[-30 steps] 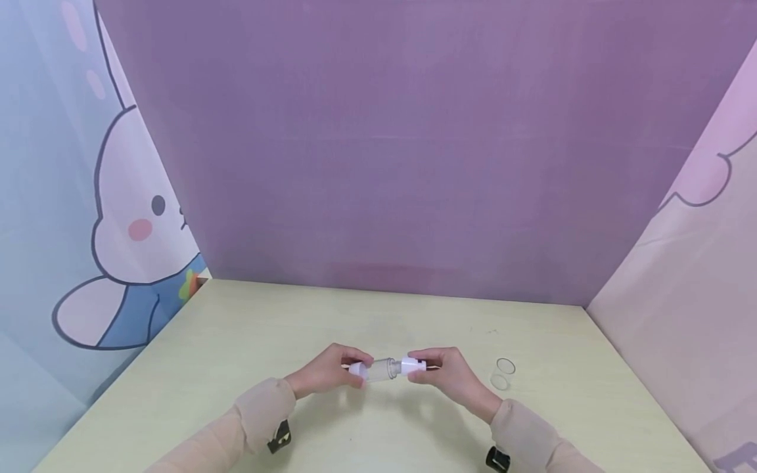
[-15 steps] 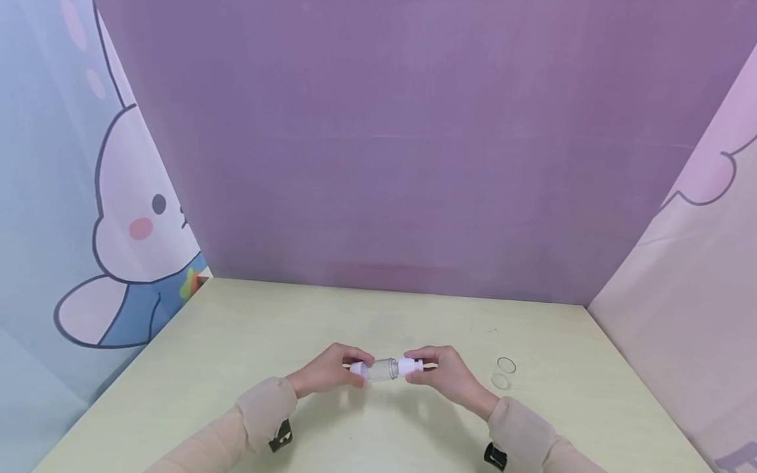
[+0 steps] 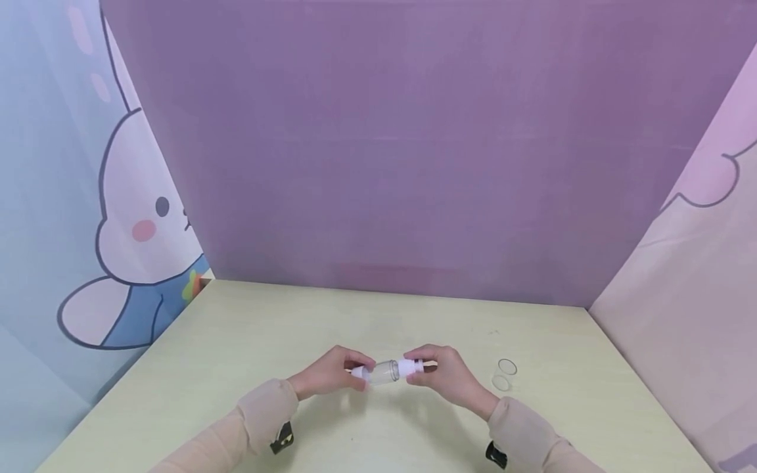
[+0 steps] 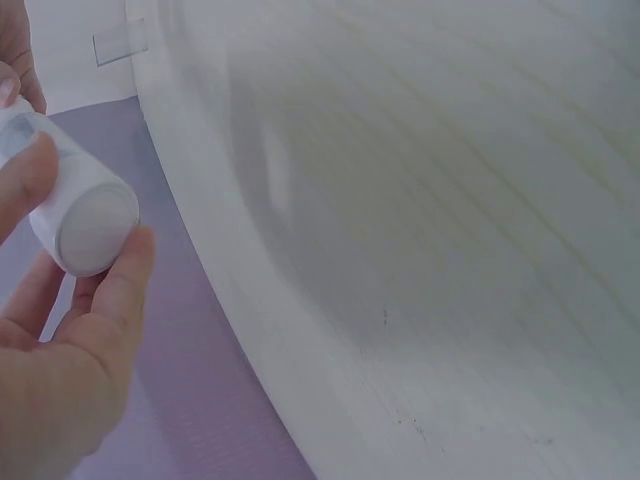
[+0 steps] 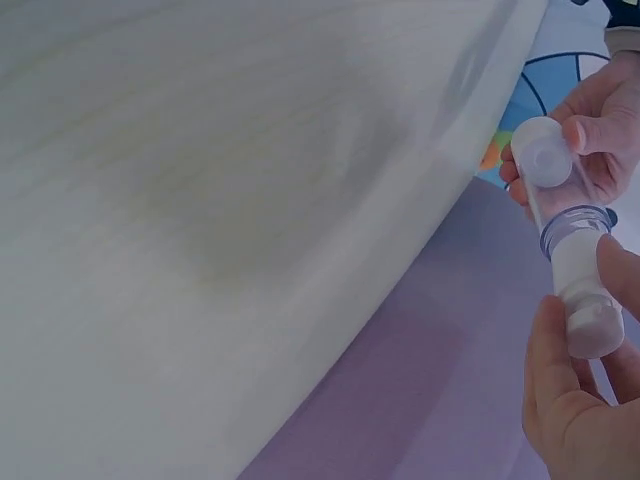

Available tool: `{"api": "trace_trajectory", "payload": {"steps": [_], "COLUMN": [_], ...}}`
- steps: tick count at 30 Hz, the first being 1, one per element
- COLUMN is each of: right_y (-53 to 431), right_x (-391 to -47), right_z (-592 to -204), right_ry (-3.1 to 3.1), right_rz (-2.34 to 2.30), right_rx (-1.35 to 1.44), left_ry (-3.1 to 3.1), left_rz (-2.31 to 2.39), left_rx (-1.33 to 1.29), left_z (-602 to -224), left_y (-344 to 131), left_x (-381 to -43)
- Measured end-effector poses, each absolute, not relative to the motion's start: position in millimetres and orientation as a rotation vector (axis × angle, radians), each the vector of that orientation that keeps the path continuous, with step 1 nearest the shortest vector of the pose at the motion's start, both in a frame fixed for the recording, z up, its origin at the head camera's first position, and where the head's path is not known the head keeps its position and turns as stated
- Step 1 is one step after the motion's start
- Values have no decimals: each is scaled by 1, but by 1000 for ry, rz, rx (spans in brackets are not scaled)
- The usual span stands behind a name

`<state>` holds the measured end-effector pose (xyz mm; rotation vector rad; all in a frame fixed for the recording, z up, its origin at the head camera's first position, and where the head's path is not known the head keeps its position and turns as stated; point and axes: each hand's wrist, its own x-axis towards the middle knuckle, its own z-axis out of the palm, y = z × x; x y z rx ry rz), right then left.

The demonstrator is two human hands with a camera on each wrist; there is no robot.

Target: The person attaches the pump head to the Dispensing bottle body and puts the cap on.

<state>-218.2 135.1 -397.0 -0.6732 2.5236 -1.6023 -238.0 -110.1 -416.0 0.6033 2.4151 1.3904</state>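
A small clear bottle [image 3: 384, 372] with a white base [image 4: 97, 230] is held above the table, lying nearly sideways. My left hand [image 3: 331, 373] grips it at the base end, thumb on one side and fingers on the other. At its other end, my right hand [image 3: 447, 376] pinches a white pump top [image 3: 408, 368] between thumb and fingers. In the right wrist view the pump top [image 5: 582, 280] sits against the bottle's ringed neck [image 5: 578, 228], in line with the body. How far it is screwed on cannot be told.
A transparent open-ended cylinder, like a clear cap [image 3: 504, 376], lies on the pale table [image 3: 296, 315] right of the right hand. A purple panel [image 3: 390, 164] stands behind the table, with printed cloth [image 3: 136, 197] at the left and more cloth at the right.
One second ago a clear part showed between the pump top and the bottle. The right hand has moved the pump top left against the neck. The left hand keeps its grip.
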Motion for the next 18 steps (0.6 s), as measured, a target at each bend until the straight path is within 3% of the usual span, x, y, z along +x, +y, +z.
{"api": "trace_trajectory", "payload": {"steps": [18], "right_y": [140], "right_x": [-219], "right_z": [-395], "right_ry": [2594], "right_rz": [-1462], "right_rx": [-843], "left_ry": [2403], "left_rz": [1362], "left_rx": [618], "left_z": [-414], "left_y": [-110], "left_x": [-238]}}
